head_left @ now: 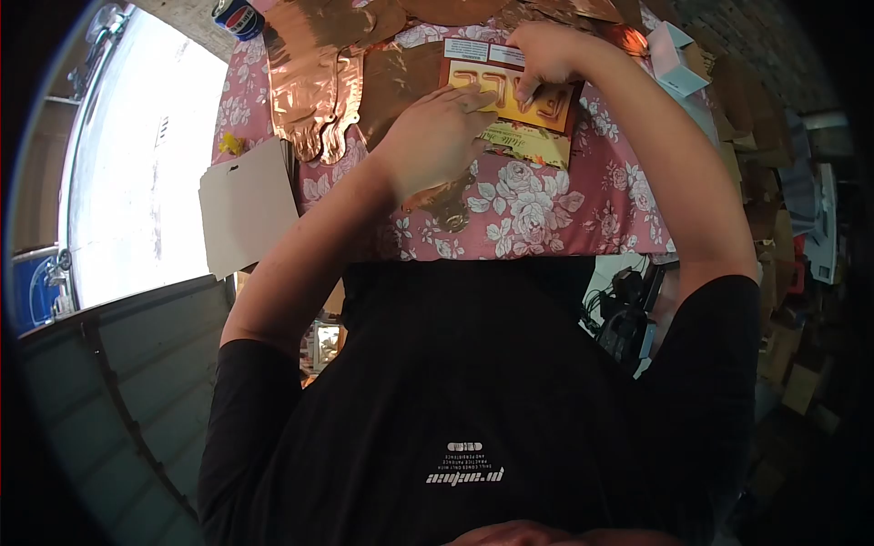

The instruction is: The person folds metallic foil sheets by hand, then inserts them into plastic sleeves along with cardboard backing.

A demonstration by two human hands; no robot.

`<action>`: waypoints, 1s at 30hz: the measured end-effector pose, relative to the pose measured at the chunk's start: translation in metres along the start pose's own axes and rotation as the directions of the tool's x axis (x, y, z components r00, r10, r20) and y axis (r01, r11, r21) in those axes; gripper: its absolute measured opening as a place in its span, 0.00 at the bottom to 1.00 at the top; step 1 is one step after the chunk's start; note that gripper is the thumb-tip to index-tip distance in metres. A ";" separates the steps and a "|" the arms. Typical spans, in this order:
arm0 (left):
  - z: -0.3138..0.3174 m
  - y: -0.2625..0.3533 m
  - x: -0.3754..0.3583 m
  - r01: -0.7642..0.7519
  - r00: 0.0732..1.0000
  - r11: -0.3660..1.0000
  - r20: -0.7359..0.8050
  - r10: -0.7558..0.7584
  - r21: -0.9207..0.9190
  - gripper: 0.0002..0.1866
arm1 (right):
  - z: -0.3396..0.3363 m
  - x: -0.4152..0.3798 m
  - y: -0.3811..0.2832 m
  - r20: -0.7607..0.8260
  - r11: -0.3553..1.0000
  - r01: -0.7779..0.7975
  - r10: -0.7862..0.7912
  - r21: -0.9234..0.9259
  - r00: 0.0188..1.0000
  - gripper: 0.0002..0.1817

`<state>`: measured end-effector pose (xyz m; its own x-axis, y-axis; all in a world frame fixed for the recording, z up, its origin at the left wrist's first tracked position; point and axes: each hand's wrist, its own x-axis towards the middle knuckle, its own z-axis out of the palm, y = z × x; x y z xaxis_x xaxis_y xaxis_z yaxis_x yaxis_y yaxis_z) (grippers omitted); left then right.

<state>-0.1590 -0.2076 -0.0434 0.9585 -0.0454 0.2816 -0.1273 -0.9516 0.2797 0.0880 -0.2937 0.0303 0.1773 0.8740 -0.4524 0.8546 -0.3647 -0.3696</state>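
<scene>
A printed card packet (535,136), yellow with a dark red border and large raised-looking letters, lies on the flowered pink tablecloth (537,214). My left hand (437,136) rests across its left part with the fingers spread. At its upper edge is my right hand (544,59), fingers bent, the thumb pointing down onto the card; whether it pinches anything is hidden. White printed labels (468,50) show along the packet's top. A copper-coloured foil piece (448,207) lies under and below my left hand.
Shiny copper foil pieces (314,82) spread over the table's upper left. A blue can (238,18) stands at the top left corner. Grey-beige cards (248,209) are stacked at the left edge. A white box (676,59) sits at the upper right, with cartons beyond.
</scene>
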 end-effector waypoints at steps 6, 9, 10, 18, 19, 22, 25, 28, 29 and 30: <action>-0.052 -0.002 -0.016 -0.035 0.867 0.982 -0.494 -0.061 -0.184 0.20 | -0.011 -0.104 -0.039 -0.294 0.997 0.075 -0.082 -0.035 0.952 0.17; -0.072 -0.022 -0.036 -0.006 0.713 0.708 -0.499 -0.492 -0.707 0.18 | 0.010 -0.167 -0.043 -0.537 0.847 0.231 -0.491 -0.479 0.686 0.12; -0.086 -0.006 -0.033 0.005 0.735 0.487 -0.327 -0.595 -0.874 0.22 | 0.019 -0.186 -0.052 -0.579 0.823 0.280 -0.551 -0.494 0.601 0.12; -0.063 0.043 -0.018 0.472 0.818 -0.497 0.572 -0.061 -0.728 0.23 | 0.115 -0.212 -0.054 -0.652 0.703 0.388 -0.706 -0.596 0.277 0.10; -0.054 0.043 -0.018 0.533 0.806 -0.391 0.590 -0.033 -0.750 0.20 | 0.120 -0.209 -0.048 -0.659 0.712 0.381 -0.697 -0.590 0.282 0.10; -0.049 0.053 -0.017 0.563 0.808 -0.198 0.585 -0.069 -0.802 0.14 | 0.134 -0.199 -0.033 -0.688 0.741 0.345 -0.668 -0.577 0.283 0.09; -0.051 0.060 -0.020 0.619 0.757 -0.035 0.607 -0.239 -0.785 0.17 | 0.135 -0.202 -0.030 -0.722 0.846 0.187 -0.525 -0.499 0.450 0.15; -0.051 0.061 -0.023 0.417 0.838 -0.033 0.398 -0.374 -0.909 0.17 | 0.150 -0.210 -0.029 -0.804 0.950 0.109 -0.307 -0.294 0.509 0.25; -0.052 0.061 -0.024 0.416 0.838 -0.033 0.397 -0.373 -0.909 0.17 | 0.156 -0.214 -0.032 -0.867 0.987 0.102 -0.158 -0.124 0.473 0.27; -0.054 0.063 -0.027 0.425 0.822 -0.018 0.394 -0.411 -0.905 0.17 | 0.165 -0.217 -0.041 -0.920 0.989 0.135 0.004 0.062 0.392 0.25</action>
<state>-0.2066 -0.2498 0.0158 0.9406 0.2343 -0.2456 0.1789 0.2728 0.9453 -0.0659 -0.5209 0.0098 0.5215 0.6368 0.5678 0.8391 -0.2621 -0.4767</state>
